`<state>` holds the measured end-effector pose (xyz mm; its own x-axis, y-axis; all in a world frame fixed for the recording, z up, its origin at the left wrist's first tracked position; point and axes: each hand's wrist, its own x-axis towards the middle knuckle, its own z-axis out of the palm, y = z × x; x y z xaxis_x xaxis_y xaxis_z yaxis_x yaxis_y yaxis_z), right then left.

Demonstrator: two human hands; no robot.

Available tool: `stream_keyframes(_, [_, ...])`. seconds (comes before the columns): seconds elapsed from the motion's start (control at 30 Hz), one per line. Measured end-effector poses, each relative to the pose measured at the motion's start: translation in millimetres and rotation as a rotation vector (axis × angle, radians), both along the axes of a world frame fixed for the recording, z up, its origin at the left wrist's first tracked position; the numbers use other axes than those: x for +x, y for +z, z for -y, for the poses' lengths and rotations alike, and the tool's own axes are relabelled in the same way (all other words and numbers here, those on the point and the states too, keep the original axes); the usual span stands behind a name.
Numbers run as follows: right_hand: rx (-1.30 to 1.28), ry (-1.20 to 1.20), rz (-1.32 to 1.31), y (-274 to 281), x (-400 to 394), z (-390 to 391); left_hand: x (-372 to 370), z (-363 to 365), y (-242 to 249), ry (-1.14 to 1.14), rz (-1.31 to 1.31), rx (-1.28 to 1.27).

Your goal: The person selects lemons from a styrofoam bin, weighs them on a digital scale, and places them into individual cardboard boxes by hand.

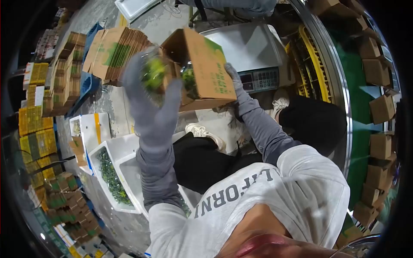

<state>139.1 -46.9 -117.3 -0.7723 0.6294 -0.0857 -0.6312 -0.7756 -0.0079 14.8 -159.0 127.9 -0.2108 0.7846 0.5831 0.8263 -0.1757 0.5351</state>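
My left hand (148, 99), in a grey glove and blurred by motion, grips a clear pack of yellow-green produce (154, 74) at the left side of an open cardboard box (208, 71). The box is tilted, with green print on its outer face. Inside it, a clear pack with dark green leaves (188, 77) shows partly. My right hand (233, 77), also gloved, holds the box at its right edge; part of this hand is hidden behind the box.
A scale (260, 79) with a keypad stands beyond the box, beside a yellow crate (307, 64). Flattened cartons (114, 53) are stacked at the left. A white foam box (112, 178) of green leaves lies lower left. Another person's sleeve (254, 6) shows at the top.
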Motion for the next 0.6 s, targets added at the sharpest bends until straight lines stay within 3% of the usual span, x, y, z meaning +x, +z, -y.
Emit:
stream_keyframes(0.03, [0.01, -0.014, -0.032, -0.3, 8.9, -4.0, 1.0, -8.0, 0.8, -0.081, 0.043, -0.263])
stream_keyframes(0.07, [0.021, -0.03, -0.064, -0.3, 18.2, -8.5, -6.2, -13.2, -12.2, -0.2, -0.08, -0.385])
stream_keyframes(0.2, [0.067, -0.149, 0.045, -13.0, 48.1, -31.9, 15.0, -15.9, -36.6, -0.155, 0.28, -0.153])
stream_keyframes(0.3, [0.141, -0.335, 0.202, -0.1, 63.6, -41.6, 34.4, -18.5, -44.9, -0.195, 1.46, -0.374])
stream_keyframes(0.37, [0.212, -0.315, 0.235, 11.5, 74.6, -49.4, 4.6, -31.2, -106.2, -0.306, 1.265, -0.356])
stream_keyframes(0.43, [0.318, -0.219, 0.338, 41.9, 91.7, -49.6, 10.0, -61.0, -91.1, -0.261, 1.132, -0.325])
stream_keyframes(0.5, [0.462, -0.145, 0.444, 35.2, 96.9, -62.1, 19.2, -93.9, -69.2, -0.232, 1.108, -0.314])
stream_keyframes(0.57, [0.572, -0.072, 0.604, 32.1, 102.5, -66.4, 9.0, -138.8, -74.4, -0.236, 1.066, -0.429])
stream_keyframes(0.6, [0.485, 0.064, 0.688, 21.6, 104.4, -68.5, -0.9, -159.0, -92.5, -0.326, 0.987, -0.442])
